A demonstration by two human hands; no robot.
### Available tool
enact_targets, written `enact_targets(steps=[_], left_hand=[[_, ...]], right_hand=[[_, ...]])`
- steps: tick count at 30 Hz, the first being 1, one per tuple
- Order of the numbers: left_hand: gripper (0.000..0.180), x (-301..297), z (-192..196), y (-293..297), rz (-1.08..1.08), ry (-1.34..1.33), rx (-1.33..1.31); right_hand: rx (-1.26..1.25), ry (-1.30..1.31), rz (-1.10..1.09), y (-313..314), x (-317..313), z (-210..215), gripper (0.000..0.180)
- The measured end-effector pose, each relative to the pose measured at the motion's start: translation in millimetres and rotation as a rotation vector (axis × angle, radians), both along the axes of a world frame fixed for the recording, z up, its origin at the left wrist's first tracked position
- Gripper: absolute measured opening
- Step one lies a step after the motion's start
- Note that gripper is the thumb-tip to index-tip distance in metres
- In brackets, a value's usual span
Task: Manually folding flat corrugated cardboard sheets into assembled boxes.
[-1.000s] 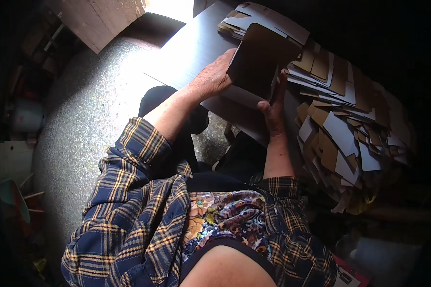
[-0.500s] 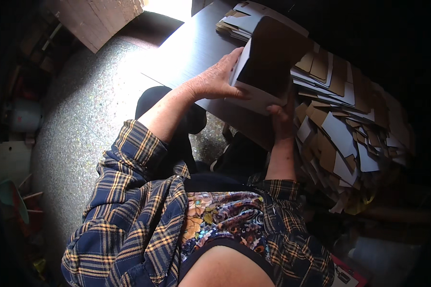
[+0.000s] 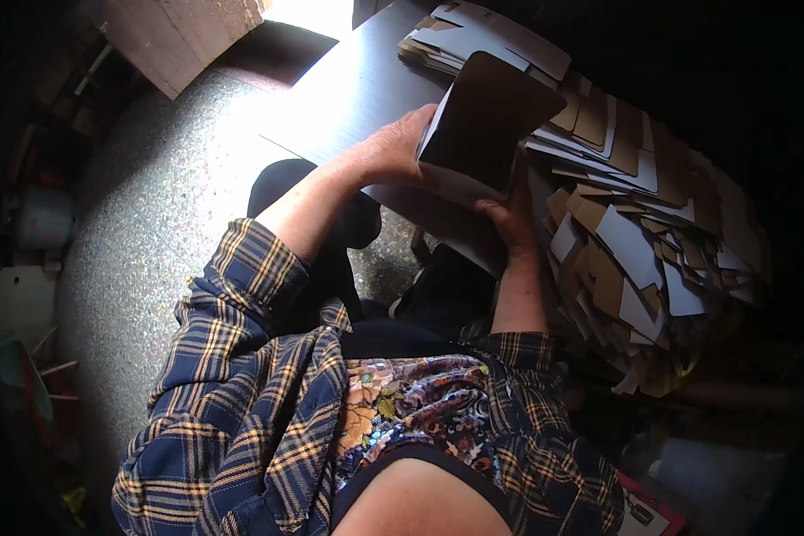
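Observation:
Between my two hands is a cardboard box (image 3: 487, 125), white outside and brown inside, with a flap standing up at its far side. My left hand (image 3: 395, 150) is wrapped round the box's left wall, thumb toward the near side. On the near right corner, my right hand (image 3: 513, 214) grips the box, its thumb at the white front wall and its other fingers mostly hidden behind the right side. The box's interior lies in deep shadow. It is held over the table's (image 3: 344, 98) near edge.
Flat folded cartons (image 3: 634, 259) lie in a large heap on the right. Another stack of flat cartons (image 3: 473, 40) sits at the table's far end. A wooden board (image 3: 174, 36) stands at the upper left, above the speckled floor (image 3: 143, 223). A pink-edged clipboard (image 3: 648, 509) is at lower right.
The box has shifted slightly left and toward me, and its raised flap now tilts further back to the right. Both hands have kept hold of it.

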State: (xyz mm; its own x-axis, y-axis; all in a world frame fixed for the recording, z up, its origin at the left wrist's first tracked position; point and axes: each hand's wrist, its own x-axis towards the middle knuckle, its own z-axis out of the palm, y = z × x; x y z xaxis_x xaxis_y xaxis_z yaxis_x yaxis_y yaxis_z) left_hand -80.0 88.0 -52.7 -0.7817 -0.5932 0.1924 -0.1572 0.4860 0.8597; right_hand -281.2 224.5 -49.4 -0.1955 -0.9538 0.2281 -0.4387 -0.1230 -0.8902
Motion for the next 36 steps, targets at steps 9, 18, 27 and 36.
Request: enact_targets(steps=[9, 18, 27, 36], left_hand=[[0.098, 1, 1, 3, 0.067, -0.163, -0.007], [0.093, 13, 17, -2, 0.005, 0.101, 0.199], [0.088, 10, 26, 1, 0.011, 0.19, 0.351], [0.087, 11, 22, 3, 0.086, 0.098, 0.167]], right_hand=[[-0.087, 0.166, -0.039, 2, 4, 0, 0.103], [-0.012, 0.035, -0.032, 6, 2, 5, 0.104], [-0.016, 0.004, 0.003, 5, 0, -3, 0.106], [0.006, -0.022, -0.01, 5, 3, -3, 0.105]])
